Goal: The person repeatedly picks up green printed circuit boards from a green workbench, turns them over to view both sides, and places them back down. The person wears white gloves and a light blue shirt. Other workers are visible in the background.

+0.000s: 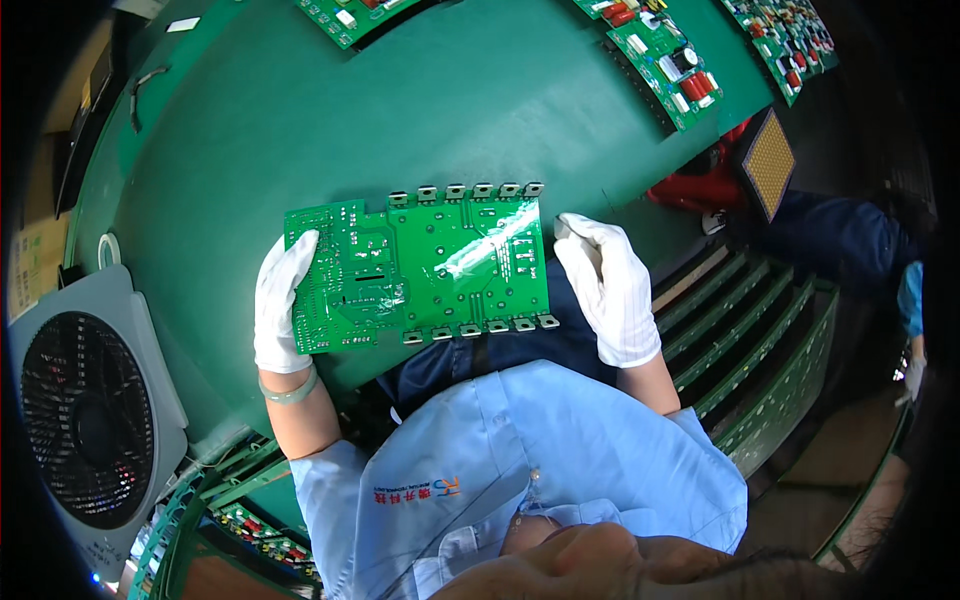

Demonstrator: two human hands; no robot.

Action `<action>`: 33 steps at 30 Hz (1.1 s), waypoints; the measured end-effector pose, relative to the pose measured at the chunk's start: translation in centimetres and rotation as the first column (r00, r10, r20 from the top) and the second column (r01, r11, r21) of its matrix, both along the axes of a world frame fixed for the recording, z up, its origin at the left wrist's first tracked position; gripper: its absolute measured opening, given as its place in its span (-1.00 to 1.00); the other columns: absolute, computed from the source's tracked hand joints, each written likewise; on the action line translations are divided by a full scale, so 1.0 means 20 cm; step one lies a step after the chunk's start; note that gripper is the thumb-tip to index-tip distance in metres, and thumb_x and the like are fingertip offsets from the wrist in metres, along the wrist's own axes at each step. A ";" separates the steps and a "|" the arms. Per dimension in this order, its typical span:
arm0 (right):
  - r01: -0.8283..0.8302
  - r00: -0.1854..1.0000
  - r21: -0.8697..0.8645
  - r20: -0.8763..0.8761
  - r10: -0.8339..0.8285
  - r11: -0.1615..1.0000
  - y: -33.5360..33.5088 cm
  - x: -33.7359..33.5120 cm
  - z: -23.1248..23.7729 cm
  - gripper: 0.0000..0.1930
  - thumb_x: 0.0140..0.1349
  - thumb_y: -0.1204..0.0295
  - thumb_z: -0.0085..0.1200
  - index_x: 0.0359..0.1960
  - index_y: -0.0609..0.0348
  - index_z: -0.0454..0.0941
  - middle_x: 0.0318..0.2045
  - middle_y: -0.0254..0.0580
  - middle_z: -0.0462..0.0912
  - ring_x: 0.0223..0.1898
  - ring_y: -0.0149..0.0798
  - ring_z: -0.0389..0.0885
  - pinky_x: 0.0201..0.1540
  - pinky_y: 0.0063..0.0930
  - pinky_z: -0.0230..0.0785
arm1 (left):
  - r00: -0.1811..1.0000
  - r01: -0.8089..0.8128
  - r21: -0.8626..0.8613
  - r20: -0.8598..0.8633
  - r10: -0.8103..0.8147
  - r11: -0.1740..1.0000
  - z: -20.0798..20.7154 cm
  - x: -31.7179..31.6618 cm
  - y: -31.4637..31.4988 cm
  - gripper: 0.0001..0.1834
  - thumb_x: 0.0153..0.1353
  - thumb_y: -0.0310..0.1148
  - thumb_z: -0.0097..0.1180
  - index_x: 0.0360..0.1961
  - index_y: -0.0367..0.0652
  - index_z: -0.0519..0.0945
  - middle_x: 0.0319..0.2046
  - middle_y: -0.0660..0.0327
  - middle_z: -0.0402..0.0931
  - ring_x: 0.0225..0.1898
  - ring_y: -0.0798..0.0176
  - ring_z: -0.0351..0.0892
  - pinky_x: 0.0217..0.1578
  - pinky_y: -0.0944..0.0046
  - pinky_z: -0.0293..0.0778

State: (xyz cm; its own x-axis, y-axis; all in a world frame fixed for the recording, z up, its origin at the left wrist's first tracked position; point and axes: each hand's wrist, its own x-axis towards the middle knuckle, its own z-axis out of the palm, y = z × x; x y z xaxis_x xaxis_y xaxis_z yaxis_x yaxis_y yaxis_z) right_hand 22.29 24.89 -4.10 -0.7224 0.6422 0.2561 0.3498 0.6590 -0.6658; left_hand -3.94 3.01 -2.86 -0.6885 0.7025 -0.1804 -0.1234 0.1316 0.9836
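Observation:
A green circuit board (430,265) is held up in front of me with its solder side showing. Black metal-tabbed transistors (483,190) line its far and near edges. My left hand (283,300), in a white glove, grips the board's left end, thumb on top and the other fingers hidden beneath. Just off the board's right edge is my right hand (612,290), gloved too. Its fingers are curled together in a pinch, and whatever may be between them cannot be made out. A bright glare streak crosses the board's right half.
More populated boards lie along the far edge, one at the top middle (350,18) and others at the right (665,60). A grey fan (90,420) stands at left. Green slotted racks (750,340) are at right, near a red device (700,175). The green tabletop (400,110) extends beyond the board.

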 end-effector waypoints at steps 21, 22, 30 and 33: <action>0.201 0.977 0.105 0.048 -0.207 0.974 0.07 -0.07 0.00 -0.81 0.22 0.46 0.31 -0.17 0.20 0.63 -0.22 -0.05 0.71 -0.25 -0.05 0.71 -0.21 -0.31 0.58 | 0.999 0.037 0.021 -0.001 -0.037 0.999 -0.06 -0.01 -0.06 -0.62 0.47 -0.33 -0.09 0.10 -0.40 0.57 0.12 -0.02 0.55 0.03 0.19 0.63 0.06 0.25 0.54; 0.196 0.980 0.080 0.024 -0.198 0.977 0.07 -0.07 0.00 -0.79 0.22 0.46 0.31 -0.14 0.21 0.64 -0.23 -0.05 0.70 -0.26 -0.06 0.71 -0.21 -0.32 0.57 | 0.999 0.033 0.009 -0.036 -0.033 0.999 -0.07 -0.01 -0.06 -0.63 0.47 -0.34 -0.09 0.10 -0.40 0.57 0.11 -0.02 0.55 0.03 0.19 0.63 0.05 0.25 0.54; -0.278 0.948 0.006 0.166 0.273 0.961 0.03 -0.14 0.19 -0.55 0.12 0.26 0.37 0.06 0.11 0.67 -0.57 -0.31 0.58 -0.59 -0.35 0.52 -0.52 -0.44 0.39 | 0.976 0.129 0.083 -0.188 -0.111 0.988 -0.11 -0.03 -0.05 -0.64 0.47 -0.36 -0.11 0.10 -0.40 0.56 0.10 -0.03 0.55 0.01 0.20 0.64 0.02 0.25 0.57; -0.345 0.929 0.049 0.158 0.334 0.937 0.06 -0.20 0.17 -0.48 0.09 0.14 0.38 0.10 0.03 0.67 -0.63 -0.37 0.53 -0.64 -0.36 0.48 -0.55 -0.43 0.35 | 0.992 0.064 0.054 0.104 -0.069 0.996 -0.05 -0.03 -0.02 -0.63 0.47 -0.36 -0.10 0.09 -0.41 0.56 0.09 -0.01 0.56 0.01 0.22 0.64 0.03 0.26 0.57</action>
State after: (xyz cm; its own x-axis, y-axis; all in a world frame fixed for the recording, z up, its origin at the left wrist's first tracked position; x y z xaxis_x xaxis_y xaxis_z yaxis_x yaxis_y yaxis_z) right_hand 18.27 26.07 -0.78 -0.9266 0.3353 0.1703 0.1853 0.8012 -0.5690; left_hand -4.63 2.52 -3.88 -0.6189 0.7562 -0.2126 -0.2198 0.0931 0.9711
